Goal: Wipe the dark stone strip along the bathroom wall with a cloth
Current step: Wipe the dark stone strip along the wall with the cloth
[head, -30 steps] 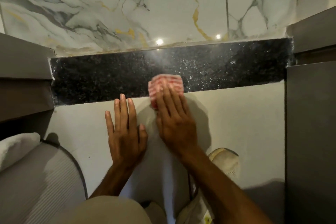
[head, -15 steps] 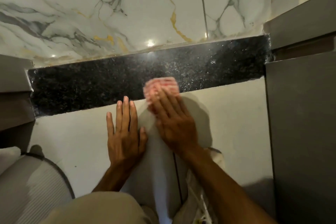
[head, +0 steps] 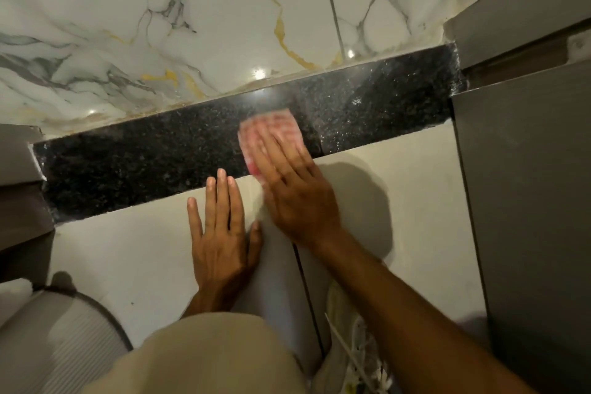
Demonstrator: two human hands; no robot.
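Strip of black speckled stone (head: 128, 160) crossing the wall, left hand (head: 220, 243) flat on pale surface (head: 128, 253) below it, fingers straight, right hand (head: 297, 198) motion-blurred, straight fingers pressing pink checked cloth (head: 268, 125), partly covered, on the strip right of centre.

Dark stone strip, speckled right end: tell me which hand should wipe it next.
Right. The right hand presses the pink cloth on the dark stone strip, nearer that end; the left hand lies flat on the pale surface below, without a cloth.

A bathroom: veined marble wall tiles (head: 224, 25), dark speckled stone strip (head: 144, 163), grey cabinet panels (head: 527, 201).
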